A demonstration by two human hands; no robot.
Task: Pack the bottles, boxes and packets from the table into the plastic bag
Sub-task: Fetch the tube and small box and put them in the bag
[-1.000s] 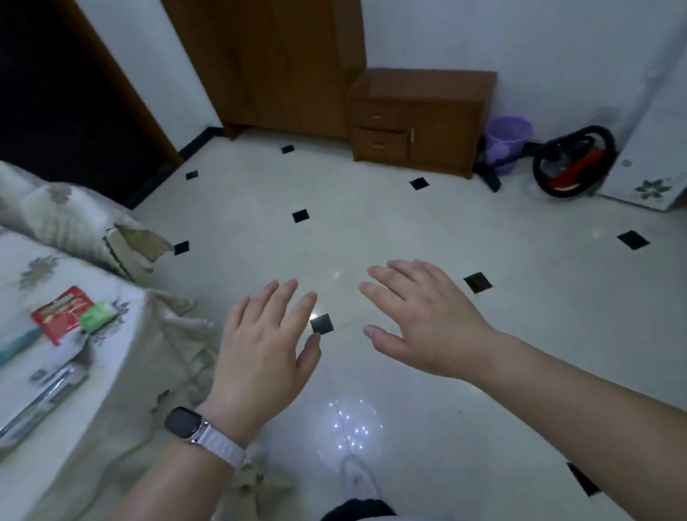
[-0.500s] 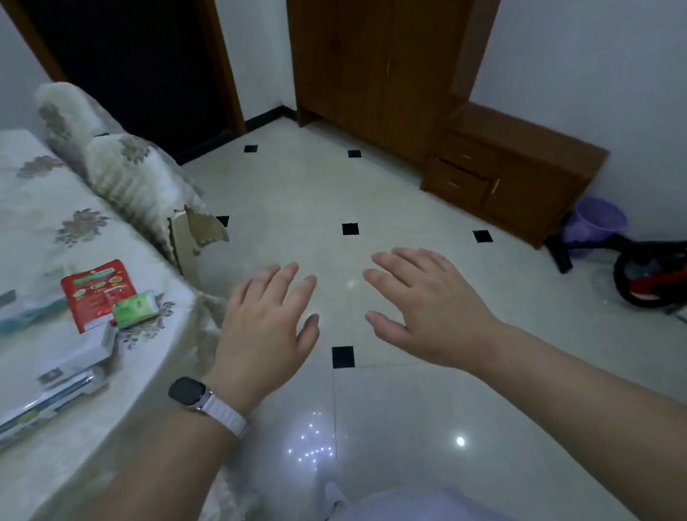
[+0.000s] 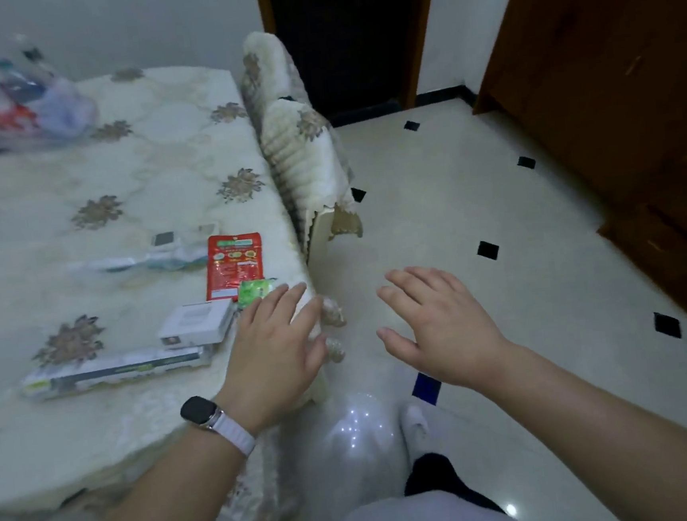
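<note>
Hovering at the bench (image 3: 138,162) edge, your left hand (image 3: 277,349) is spreading flat, holding nothing; the green packet (image 3: 256,290) is lying just beyond it, the white box (image 3: 196,324) just to its left. Your right hand (image 3: 439,326), spread and empty too, is hanging farther away, over the floor (image 3: 495,205).
</note>
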